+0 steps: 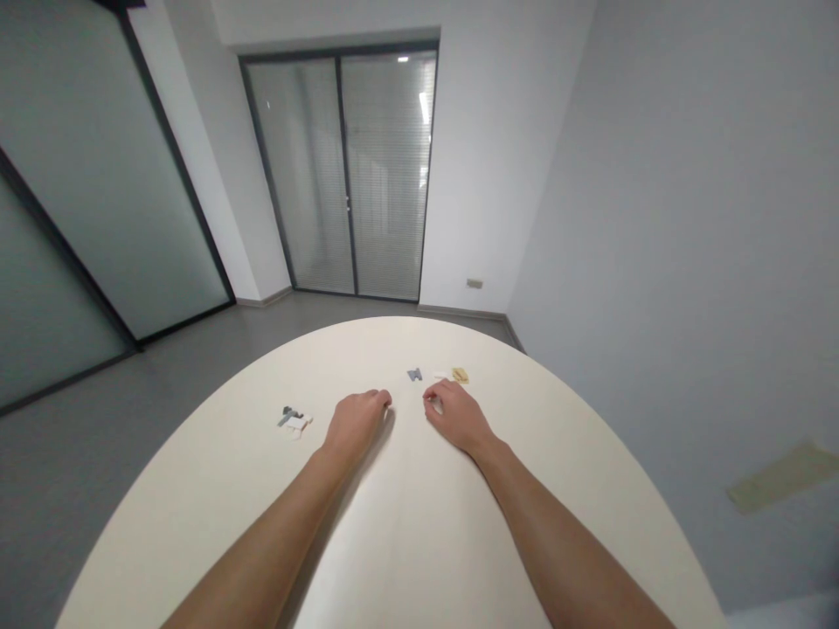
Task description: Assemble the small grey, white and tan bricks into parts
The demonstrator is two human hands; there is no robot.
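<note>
Room: pale walls, grey floor (pixel 58 454), dark-framed glass doors (pixel 386 175) at the back with blinds showing, frosted panels (pixel 98 175) on the left. Right wall (pixel 682 218) carries a tan strip (pixel 783 476), looks like tape; small socket plate (pixel 474 284) low on the back wall. Table (pixel 419 542) is off-white, rounded far edge, light sheen between the forearms.

Parts sit in two areas. Left pile (pixel 294 423): small grey and white bits, overlapping, left of the left hand (pixel 359 418). Far side, just beyond the right hand (pixel 457 415): grey piece (pixel 414 375), white piece (pixel 440 375), tan pieces (pixel 460 376), in a rough row. White one is partly behind the fingers.

Left hand: fingers curled in, narrow, over the table; can't tell if anything's in it. Right hand: thumb and index bent into a loop, tips close; can't tell if they pinch something small.

Progress, my read: parts are out and loosely grouped, no finished assembly visible. Whether bits in the left pile are joined or just stacked: too small to tell. Far-row parts look loose, so at least those appear unhandled for now.
</note>
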